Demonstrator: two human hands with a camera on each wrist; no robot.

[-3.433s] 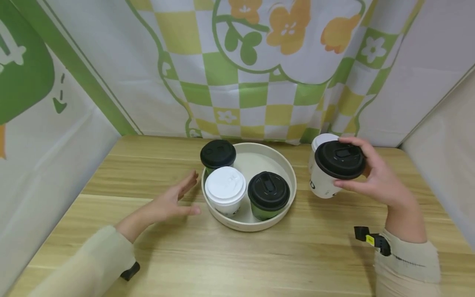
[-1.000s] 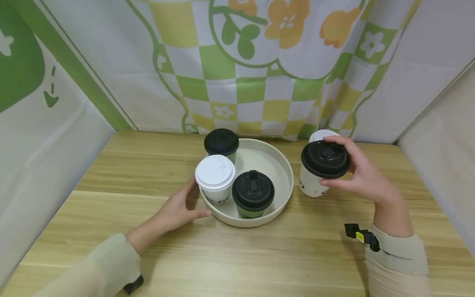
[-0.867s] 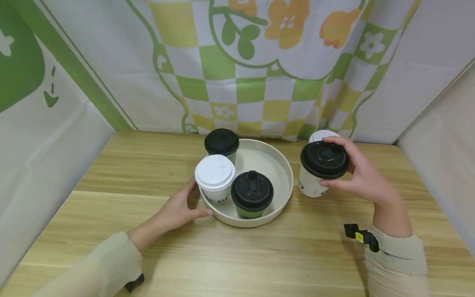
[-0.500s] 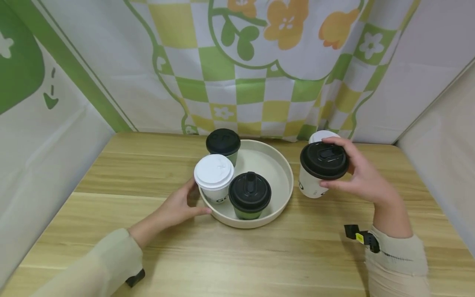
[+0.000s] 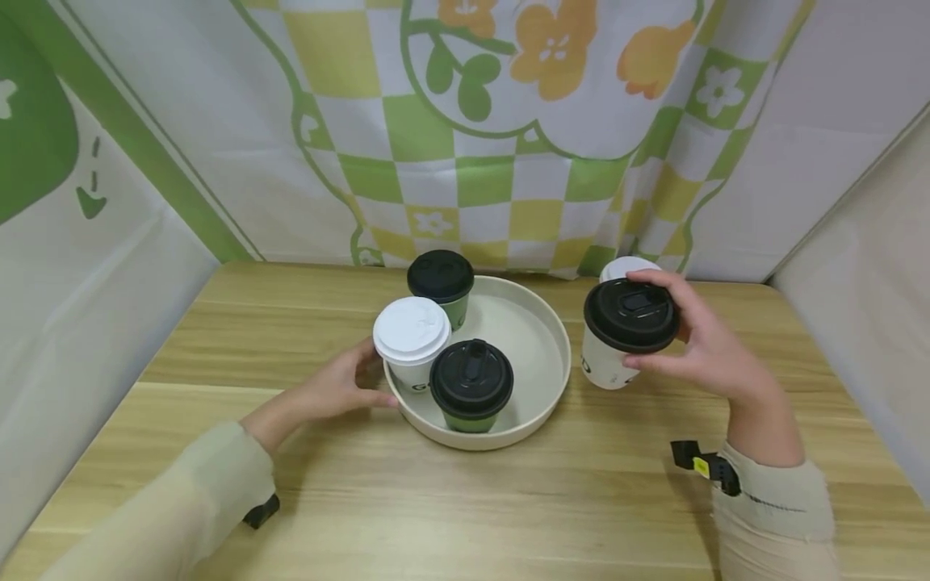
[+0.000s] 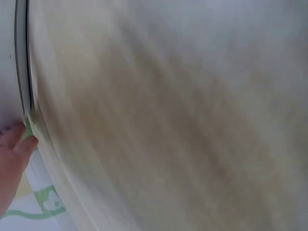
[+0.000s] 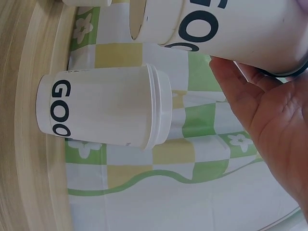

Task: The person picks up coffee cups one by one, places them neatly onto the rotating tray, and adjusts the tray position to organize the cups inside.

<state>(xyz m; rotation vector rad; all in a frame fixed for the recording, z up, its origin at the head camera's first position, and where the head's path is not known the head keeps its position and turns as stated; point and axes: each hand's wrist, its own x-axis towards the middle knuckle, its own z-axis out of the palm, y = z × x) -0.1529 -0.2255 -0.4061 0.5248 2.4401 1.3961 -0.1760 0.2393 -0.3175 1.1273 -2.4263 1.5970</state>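
My right hand (image 5: 701, 347) grips a white paper coffee cup (image 5: 630, 316) by its black lid; the right wrist view shows the cup's base raised above the table. Behind it stands a white-lidded paper cup (image 7: 106, 108), mostly hidden in the head view. At the left wall of a round cream tray (image 5: 534, 339), my left hand (image 5: 330, 387) holds the edge, thumb at the front and fingertips hidden. The tray bears a white-lidded cup (image 5: 412, 331) nearest that hand, a green cup with a black lid (image 5: 471, 379) in front, and another black-lidded green cup (image 5: 441, 278) behind.
The wooden table (image 5: 465, 516) backs onto a checked floral curtain (image 5: 487, 177). Pale fabric walls rise at both sides. A white object (image 7: 86, 2) shows at the top of the right wrist view. Blurred pale fabric (image 6: 168, 120) fills most of the left wrist view.
My left hand has reached the tray's edge. The tray has turned clockwise: the front cup shifted left, the white-lidded one backward, the rear one rightward. My right hand keeps its cup, slightly farther left.
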